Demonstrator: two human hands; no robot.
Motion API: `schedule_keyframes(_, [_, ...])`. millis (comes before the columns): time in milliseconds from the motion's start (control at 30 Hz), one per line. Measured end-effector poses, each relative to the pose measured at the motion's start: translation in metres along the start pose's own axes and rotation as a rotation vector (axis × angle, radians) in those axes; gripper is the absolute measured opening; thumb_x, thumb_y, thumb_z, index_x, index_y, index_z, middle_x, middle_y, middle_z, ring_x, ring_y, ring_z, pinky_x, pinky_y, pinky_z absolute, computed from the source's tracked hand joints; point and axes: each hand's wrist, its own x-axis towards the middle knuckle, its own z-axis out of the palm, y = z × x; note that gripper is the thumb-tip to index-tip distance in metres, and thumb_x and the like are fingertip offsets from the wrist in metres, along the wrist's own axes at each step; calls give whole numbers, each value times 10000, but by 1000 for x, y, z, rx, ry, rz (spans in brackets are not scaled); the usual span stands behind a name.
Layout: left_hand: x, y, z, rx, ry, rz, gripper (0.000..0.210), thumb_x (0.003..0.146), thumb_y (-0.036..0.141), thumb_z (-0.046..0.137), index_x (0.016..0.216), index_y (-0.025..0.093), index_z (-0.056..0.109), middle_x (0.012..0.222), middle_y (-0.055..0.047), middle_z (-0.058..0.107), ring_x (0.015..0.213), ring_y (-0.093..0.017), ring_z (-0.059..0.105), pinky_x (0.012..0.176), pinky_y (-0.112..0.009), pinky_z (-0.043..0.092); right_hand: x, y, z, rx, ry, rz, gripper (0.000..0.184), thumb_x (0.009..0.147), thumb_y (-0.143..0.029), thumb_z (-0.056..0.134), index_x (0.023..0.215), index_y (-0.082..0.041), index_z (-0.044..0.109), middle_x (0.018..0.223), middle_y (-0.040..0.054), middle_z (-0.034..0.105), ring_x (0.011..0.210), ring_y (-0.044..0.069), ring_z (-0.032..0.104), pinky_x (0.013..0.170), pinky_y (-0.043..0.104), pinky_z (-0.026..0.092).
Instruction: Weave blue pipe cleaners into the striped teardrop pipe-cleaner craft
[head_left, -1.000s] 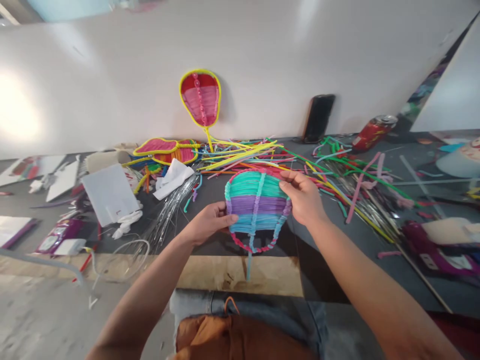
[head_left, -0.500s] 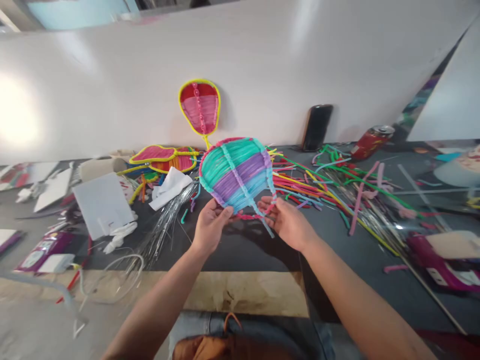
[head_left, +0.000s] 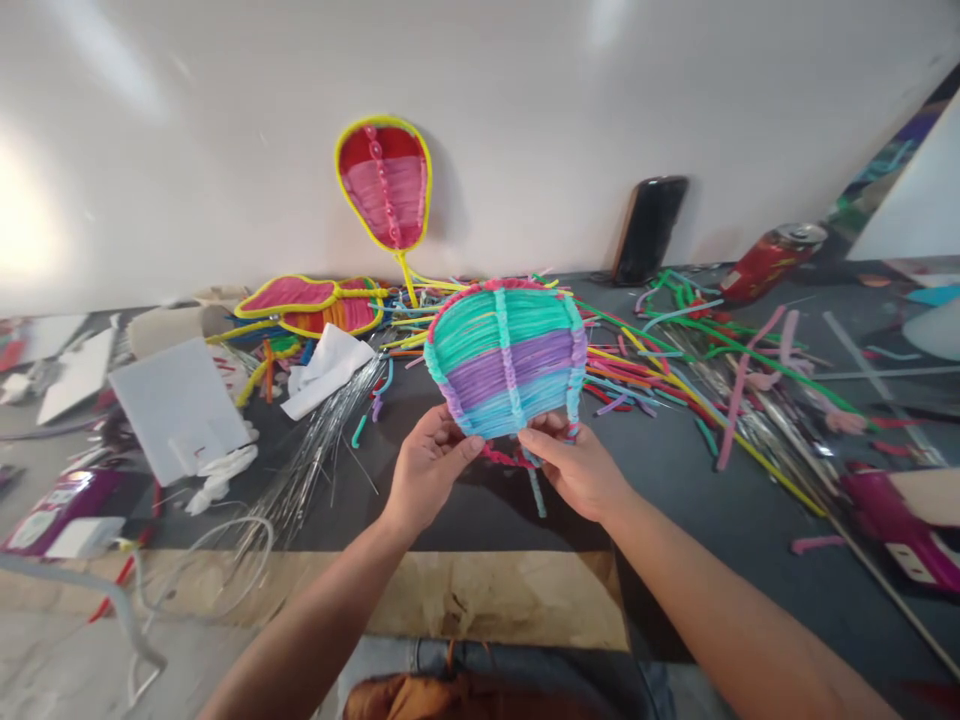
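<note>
A fan-shaped pipe-cleaner panel (head_left: 480, 375), striped green, purple and light blue inside a red and multicoloured rim, is held up above the dark table. My left hand (head_left: 431, 465) pinches its lower left edge between thumb and fingers. At the lower right, my right hand (head_left: 574, 465) grips the edge near the bottom of the middle rib, fingers partly hidden behind the panel. A loose light-blue stem end (head_left: 538, 493) hangs below. Behind it, a pink and red paddle-shaped piece (head_left: 384, 185) with a yellow rim leans on the white wall.
Loose coloured pipe cleaners (head_left: 630, 375) lie behind and to the right. A phone (head_left: 651, 230) and a red can (head_left: 774, 262) stand at the back. On the left are thin silvery wires (head_left: 319, 430), a white card (head_left: 180, 410) and another yellow-rimmed piece (head_left: 311, 303).
The panel has turned to face me more squarely and shifted slightly right in view. My right thumb now presses on its front near the middle rib. The camera view has tilted a little.
</note>
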Motion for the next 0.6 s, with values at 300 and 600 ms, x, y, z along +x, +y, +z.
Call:
schedule_keyframes(300, [0,-1,-3,43,44,-1,296,724,201,722,996,168,611,878,-33,697,799,-155,643,754,-277,507,0,6,-1,0,-28,29,213,589,-258,795,608,-210,589,690,-22,607,712,155,556,736,322,438])
schedule_keyframes(600, [-1,0,0,55,41,6,289,719,189,723,986,164,613,878,-36,700,816,-157,643,770,-275,507,2,8,-5,-53,-115,-7,110,684,-265,745,686,-213,648,682,-30,590,675,131,531,710,292,414])
